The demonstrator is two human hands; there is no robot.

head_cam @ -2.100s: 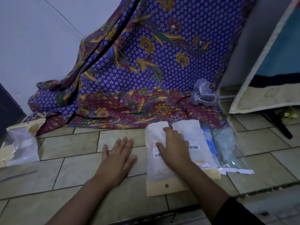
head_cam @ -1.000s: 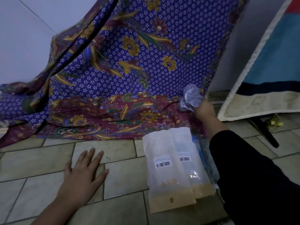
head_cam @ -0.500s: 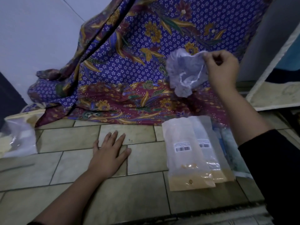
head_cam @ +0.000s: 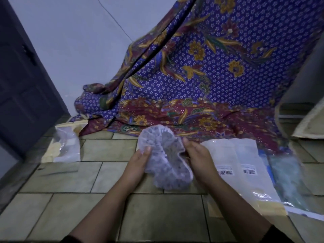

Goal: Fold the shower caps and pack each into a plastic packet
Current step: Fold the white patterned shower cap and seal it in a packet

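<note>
From my remote seat I see both hands holding one translucent, crumpled shower cap (head_cam: pixel 166 156) above the tiled floor (head_cam: pixel 70 181), near the middle of the view. The left hand (head_cam: pixel 140 165) pinches the cap's edge at its 9 o'clock side, thumb on top and fingers curled beneath. The right hand (head_cam: pixel 199 160) clamps the edge at 3 o'clock, thumb up and fingers tucked under the plastic. The cap's long axis runs from about 11 o'clock down to 5 o'clock, with its gathered rim wrinkling along the middle (I cannot tell which face is inside).

At 3 o'clock from the cap, two frosted plastic packets (head_cam: pixel 226 163) lie flat and overlapping, barcode labels up, their long axes running roughly 11 to 5. Just beyond them at 3 o'clock lies a bluish-green filled packet (head_cam: pixel 287 174). At 9 o'clock, well apart, sits a clear bag (head_cam: pixel 64 146) with pale contents. A purple batik cloth (head_cam: pixel 210 76) hangs at 12 o'clock, and a dark door (head_cam: pixel 21 76) stands at 10 o'clock.
</note>
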